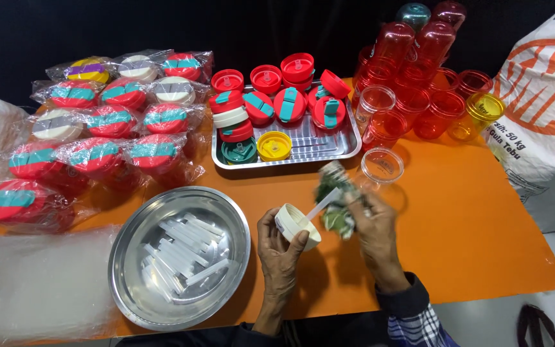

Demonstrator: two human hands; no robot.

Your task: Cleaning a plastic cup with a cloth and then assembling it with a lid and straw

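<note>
Orange table (457,212): left hand (279,247) pinching one cream lid (295,225), right hand (372,225) gripping one white straw (321,207).

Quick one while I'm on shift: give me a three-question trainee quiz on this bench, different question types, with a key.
1. True or false: the left hand holds a cream lid.
2. What lies in the round steel bowl? A) red lids B) white straws C) yellow cups
3. Fill in: the loose lids sit in a rectangular steel ___ behind the hands.

Key
1. True; the right hand is blurred beside it, with a white straw and a leafy green-and-white piece I cannot identify.
2. B
3. tray
</note>
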